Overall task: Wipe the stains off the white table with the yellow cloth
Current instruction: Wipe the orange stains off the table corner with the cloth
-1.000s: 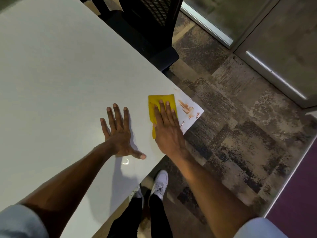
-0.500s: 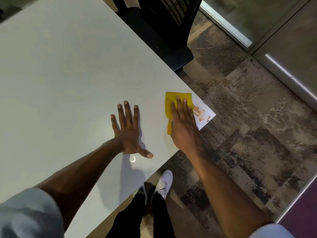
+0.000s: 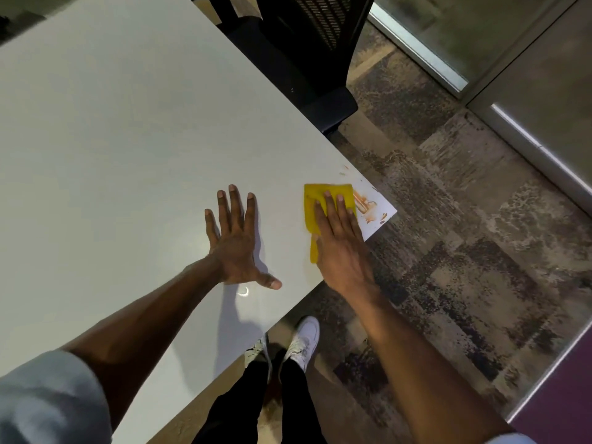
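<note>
- two grips are on the tabletop (image 3: 128, 139), both flat. the right grip (image 3: 341, 248) lies palm-down on the yellow cloth (image 3: 312, 206) with its fingers (image 3: 340, 205) straight and together, pressing the cloth rather than pinching or curling round it.
- the left grip (image 3: 235, 251) is spread open on bare tabletop, well to the left of the cloth, and holds nothing. it looks like a brace for the lean.
- the yellow cloth sits near the right corner of the tabletop, close to the near edge. its far and left margins show past the hand, and the rest is covered.
- orange-brown stains (image 3: 368, 208) lie just right of the cloth, meeting its right edge and smeared toward the corner. a few small flecks (image 3: 344, 170) sit a little farther off, by the far edge.
- the cloth looks thin, soft and light, folded flat. i judge it would bunch or slip out from under a loose palm on so smooth a surface.
- it wants even downward pressure across the fingers, not a pinch at one corner.
- the best hold seems to be palm and fingers over its middle, so the right edge lies flat as it goes over the stains. near the corner the cloth could be pushed off the edge.
- the smear may spread rather than lift, so a clean face of the cloth may be needed.
- beyond the tabletop there is a dark chair (image 3: 307, 59) at the far side, patterned carpet (image 3: 464, 251) to the right, and white shoes (image 3: 306, 339) below the near edge.
</note>
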`<state>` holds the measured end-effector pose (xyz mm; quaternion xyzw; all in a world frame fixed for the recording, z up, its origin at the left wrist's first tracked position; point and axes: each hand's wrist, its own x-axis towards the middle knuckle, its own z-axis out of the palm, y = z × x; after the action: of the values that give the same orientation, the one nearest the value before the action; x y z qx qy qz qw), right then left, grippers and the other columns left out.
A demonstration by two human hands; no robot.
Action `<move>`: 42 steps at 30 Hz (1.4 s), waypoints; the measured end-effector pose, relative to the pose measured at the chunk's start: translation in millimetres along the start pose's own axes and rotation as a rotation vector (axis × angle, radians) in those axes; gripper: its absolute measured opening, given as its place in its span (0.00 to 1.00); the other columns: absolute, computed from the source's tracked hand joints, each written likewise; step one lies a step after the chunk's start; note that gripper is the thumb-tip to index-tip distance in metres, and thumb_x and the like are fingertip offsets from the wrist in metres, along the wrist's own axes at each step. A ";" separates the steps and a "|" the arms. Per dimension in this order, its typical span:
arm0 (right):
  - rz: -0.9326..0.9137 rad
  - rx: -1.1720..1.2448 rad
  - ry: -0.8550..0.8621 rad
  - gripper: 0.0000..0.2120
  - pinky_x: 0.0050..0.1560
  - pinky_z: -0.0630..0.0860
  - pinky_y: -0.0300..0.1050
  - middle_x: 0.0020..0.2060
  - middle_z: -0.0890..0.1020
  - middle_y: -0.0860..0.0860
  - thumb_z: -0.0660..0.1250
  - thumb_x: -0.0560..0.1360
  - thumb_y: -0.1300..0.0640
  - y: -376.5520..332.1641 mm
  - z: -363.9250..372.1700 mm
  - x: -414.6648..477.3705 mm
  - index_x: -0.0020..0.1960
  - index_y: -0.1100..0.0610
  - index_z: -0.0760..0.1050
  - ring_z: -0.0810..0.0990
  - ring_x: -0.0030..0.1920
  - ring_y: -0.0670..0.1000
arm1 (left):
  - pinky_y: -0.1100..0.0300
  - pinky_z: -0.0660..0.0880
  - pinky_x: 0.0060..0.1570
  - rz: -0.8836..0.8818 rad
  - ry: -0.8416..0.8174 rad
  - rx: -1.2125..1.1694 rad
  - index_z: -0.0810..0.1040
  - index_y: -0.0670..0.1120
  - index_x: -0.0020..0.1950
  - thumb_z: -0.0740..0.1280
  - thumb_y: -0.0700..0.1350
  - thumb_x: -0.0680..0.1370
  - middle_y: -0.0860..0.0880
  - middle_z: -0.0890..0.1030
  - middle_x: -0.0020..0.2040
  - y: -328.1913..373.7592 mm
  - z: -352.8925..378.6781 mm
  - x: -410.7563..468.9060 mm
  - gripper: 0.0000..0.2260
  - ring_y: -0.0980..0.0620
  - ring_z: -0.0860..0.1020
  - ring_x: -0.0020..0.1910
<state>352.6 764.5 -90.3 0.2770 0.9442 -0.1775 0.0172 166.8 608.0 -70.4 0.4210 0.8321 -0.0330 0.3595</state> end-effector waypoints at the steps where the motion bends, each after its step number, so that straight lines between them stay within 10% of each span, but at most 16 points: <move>1: 0.025 0.005 0.011 0.30 0.83 0.54 0.63 0.85 0.50 0.58 0.53 0.86 0.54 -1.9 0.5 4.9 0.85 0.58 0.51 0.44 0.85 0.61 | 0.30 0.26 0.77 0.002 0.031 -0.007 0.21 0.46 0.83 0.67 0.87 0.55 0.40 0.16 0.79 -0.5 2.4 0.4 0.80 0.35 0.17 0.79; 5: 0.039 0.049 0.053 0.32 0.84 0.51 0.62 0.86 0.46 0.57 0.58 0.85 0.57 -22.8 7.1 -34.1 0.86 0.58 0.49 0.40 0.85 0.60 | 0.37 0.31 0.83 0.079 0.188 -0.099 0.32 0.42 0.87 0.48 0.88 0.67 0.39 0.25 0.85 0.0 16.0 2.7 0.66 0.39 0.24 0.84; 12: 0.039 0.050 0.080 0.34 0.83 0.54 0.63 0.85 0.49 0.58 0.62 0.83 0.62 -27.5 12.5 -71.8 0.85 0.59 0.52 0.43 0.85 0.60 | 0.38 0.36 0.86 0.118 0.388 -0.018 0.35 0.38 0.87 0.45 0.70 0.85 0.38 0.32 0.87 10.9 43.4 7.4 0.45 0.40 0.31 0.87; 23: 0.066 0.089 0.092 0.33 0.84 0.49 0.62 0.85 0.44 0.59 0.50 0.82 0.63 -52.8 16.2 -74.2 0.86 0.59 0.47 0.39 0.85 0.62 | 0.41 0.28 0.83 0.117 0.327 0.013 0.29 0.38 0.85 0.43 0.70 0.84 0.39 0.26 0.85 9.5 42.5 10.6 0.45 0.42 0.26 0.85; 32: 0.301 0.043 0.156 0.31 0.83 0.51 0.63 0.84 0.53 0.63 0.57 0.83 0.59 -13.2 3.3 3.4 0.84 0.62 0.53 0.47 0.85 0.65 | 0.45 0.22 0.80 0.094 0.297 0.028 0.27 0.39 0.84 0.43 0.70 0.84 0.40 0.23 0.84 12.8 40.3 14.8 0.45 0.43 0.22 0.83; 42: 0.157 0.036 0.156 0.34 0.83 0.55 0.64 0.85 0.50 0.60 0.64 0.82 0.65 -33.5 15.9 -70.0 0.85 0.61 0.53 0.44 0.85 0.62 | 0.39 0.31 0.85 0.108 0.359 0.068 0.32 0.38 0.86 0.43 0.70 0.85 0.38 0.28 0.86 8.7 48.2 13.6 0.45 0.40 0.28 0.86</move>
<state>393.1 696.6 -85.1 0.3633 0.9147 -0.1704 -0.0477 195.4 605.6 -112.3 0.4761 0.8575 0.0341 0.1922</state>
